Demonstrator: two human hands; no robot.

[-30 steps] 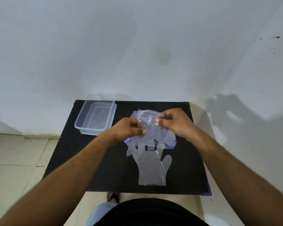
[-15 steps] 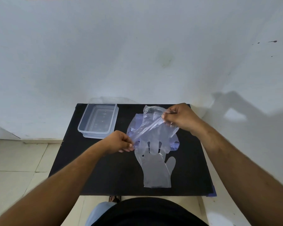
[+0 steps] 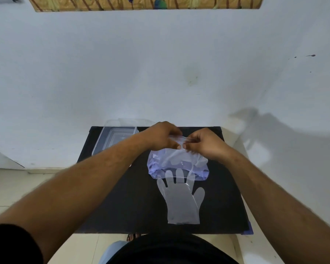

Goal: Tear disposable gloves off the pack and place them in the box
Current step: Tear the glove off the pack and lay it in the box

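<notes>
A clear plastic glove pack (image 3: pixel 177 164) with a bluish tint lies near the back of the black table (image 3: pixel 126 202). My left hand (image 3: pixel 161 137) and my right hand (image 3: pixel 204 143) meet above its far edge, both pinching the same thin strip of clear glove film between fingertips. One loose clear glove (image 3: pixel 181 201) lies flat on the table in front of the pack, fingers pointing away from me. The clear plastic box (image 3: pixel 111 139) stands at the table's back left corner, partly hidden by my left forearm.
A white wall rises right behind the table. A clear lid leans behind the box (image 3: pixel 133 121). Tiled floor lies to the left, and my lap in dark clothing is at the bottom edge.
My left hand has risen from the pack's left edge to meet my right hand at the top. The stretched film between them has gone slack and bunched over the pack.
</notes>
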